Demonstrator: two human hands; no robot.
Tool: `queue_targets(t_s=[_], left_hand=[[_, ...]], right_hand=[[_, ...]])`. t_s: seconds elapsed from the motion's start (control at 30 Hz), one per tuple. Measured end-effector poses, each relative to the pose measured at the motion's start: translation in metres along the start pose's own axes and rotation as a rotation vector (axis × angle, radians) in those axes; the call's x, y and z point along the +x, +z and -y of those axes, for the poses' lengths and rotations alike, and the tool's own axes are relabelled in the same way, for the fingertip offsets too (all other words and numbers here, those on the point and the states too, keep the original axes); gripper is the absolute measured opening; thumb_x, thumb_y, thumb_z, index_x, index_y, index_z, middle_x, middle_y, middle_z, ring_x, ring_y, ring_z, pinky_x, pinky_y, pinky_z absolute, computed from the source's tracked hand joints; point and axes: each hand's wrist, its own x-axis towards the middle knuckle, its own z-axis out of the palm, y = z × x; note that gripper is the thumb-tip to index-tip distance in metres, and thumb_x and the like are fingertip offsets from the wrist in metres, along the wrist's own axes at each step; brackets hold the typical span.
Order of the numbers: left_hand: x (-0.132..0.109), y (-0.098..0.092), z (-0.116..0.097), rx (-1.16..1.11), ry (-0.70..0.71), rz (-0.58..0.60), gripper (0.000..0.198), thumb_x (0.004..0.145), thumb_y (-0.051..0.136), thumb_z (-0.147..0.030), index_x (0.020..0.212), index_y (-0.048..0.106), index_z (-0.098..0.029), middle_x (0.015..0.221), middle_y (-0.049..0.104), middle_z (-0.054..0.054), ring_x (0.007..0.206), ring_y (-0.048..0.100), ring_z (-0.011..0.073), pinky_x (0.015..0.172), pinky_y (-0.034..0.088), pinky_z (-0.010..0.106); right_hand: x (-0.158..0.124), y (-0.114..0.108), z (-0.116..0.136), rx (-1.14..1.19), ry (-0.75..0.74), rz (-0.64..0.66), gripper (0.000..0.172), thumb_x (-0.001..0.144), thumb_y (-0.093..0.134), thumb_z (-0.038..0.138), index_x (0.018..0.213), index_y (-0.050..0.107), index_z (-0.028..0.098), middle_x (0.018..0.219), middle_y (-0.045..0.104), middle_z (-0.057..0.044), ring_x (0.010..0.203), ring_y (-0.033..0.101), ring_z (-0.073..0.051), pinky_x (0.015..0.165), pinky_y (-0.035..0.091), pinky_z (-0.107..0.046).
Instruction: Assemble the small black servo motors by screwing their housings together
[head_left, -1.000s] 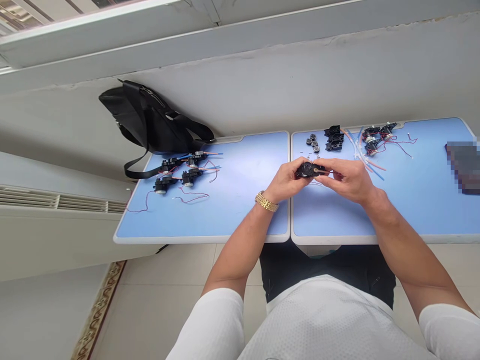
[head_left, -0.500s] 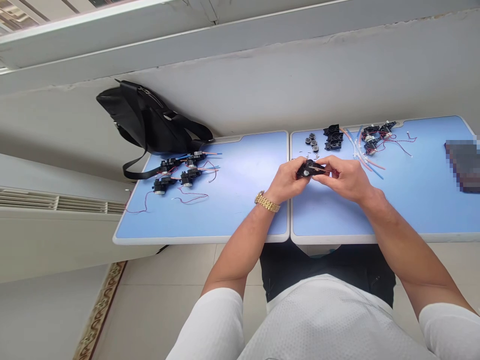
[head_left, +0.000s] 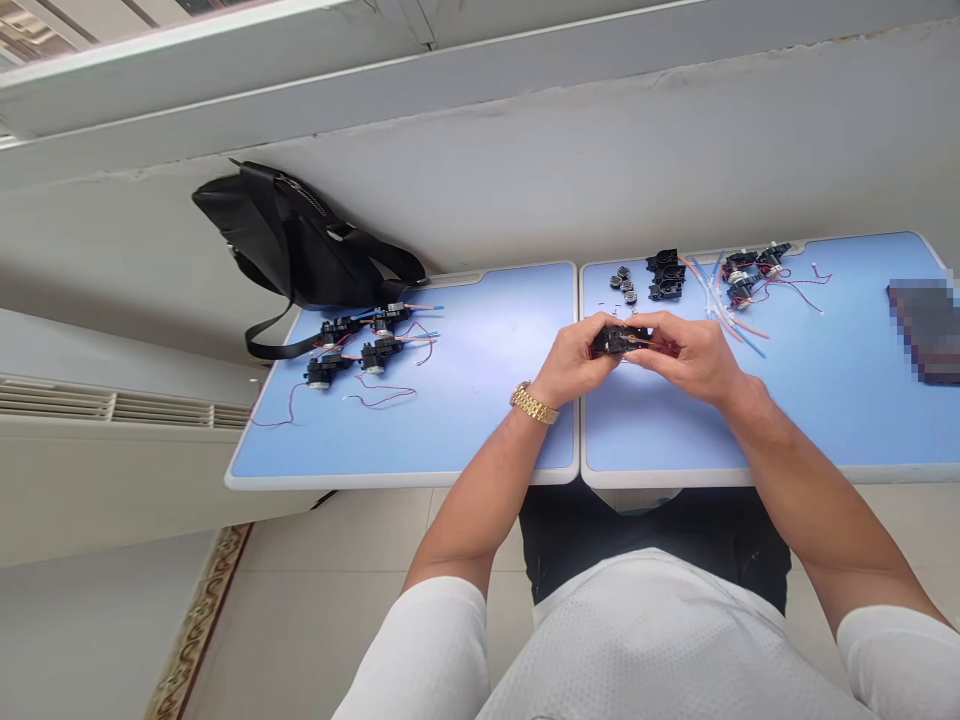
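My left hand (head_left: 579,358) is closed around a small black plastic housing (head_left: 611,340), gripping its left end between thumb and fingers. The housing is held just above the blue tabletop, near the seam between two tables. On its right side my right hand (head_left: 694,352) is closed, with thumb and fingertips pinching a slim reddish thing (head_left: 666,347). A thin pale shaft runs from it towards the housing; its exact kind is unclear. Just beyond the hands lie several round metallic parts (head_left: 622,284) and a few tiny screws.
Black housing pieces (head_left: 666,275), blue and orange strips (head_left: 724,305) and wired black assemblies (head_left: 742,280) lie at the back right. More wired assemblies (head_left: 375,350) sit on the left table, near a black bag (head_left: 300,240). A blurred dark object (head_left: 926,330) is at far right.
The black housing has turned in my fingers: a white round part that faced me is now out of sight. More of the reddish thing shows at my right fingers. Both hands stay in place.
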Motion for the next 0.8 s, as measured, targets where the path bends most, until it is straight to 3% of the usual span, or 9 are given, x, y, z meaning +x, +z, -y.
queue_targets(t_s=[0.13, 0.47, 0.8], left_hand=[[0.001, 0.001, 0.001, 0.003, 0.003, -0.001, 0.022, 0.087, 0.071, -0.019, 0.109, 0.075, -0.020, 0.087, 0.077, 0.000, 0.073, 0.064, 0.0138, 0.068, 0.049, 0.026], [-0.001, 0.002, 0.001, 0.074, 0.066, -0.040, 0.029, 0.086, 0.068, -0.011, 0.112, 0.074, -0.021, 0.092, 0.079, 0.002, 0.078, 0.068, 0.0159, 0.072, 0.051, 0.028], [-0.002, 0.007, 0.010, 0.180, 0.179, -0.093, 0.025, 0.087, 0.067, -0.010, 0.110, 0.069, -0.022, 0.098, 0.080, 0.005, 0.080, 0.068, 0.0180, 0.074, 0.053, 0.031]], right_hand=[[-0.001, 0.000, -0.003, -0.015, 0.029, -0.006, 0.040, 0.105, 0.080, 0.060, 0.124, 0.084, 0.025, 0.070, 0.069, 0.004, 0.058, 0.055, -0.013, 0.059, 0.046, -0.028], [0.002, -0.002, 0.000, 0.051, 0.049, -0.009, 0.038, 0.105, 0.081, 0.056, 0.128, 0.085, 0.026, 0.063, 0.060, 0.008, 0.056, 0.053, -0.012, 0.057, 0.043, -0.028], [-0.001, 0.001, -0.001, -0.046, 0.040, -0.061, 0.044, 0.102, 0.081, 0.068, 0.112, 0.078, 0.026, 0.066, 0.065, 0.006, 0.055, 0.052, -0.012, 0.056, 0.044, -0.028]])
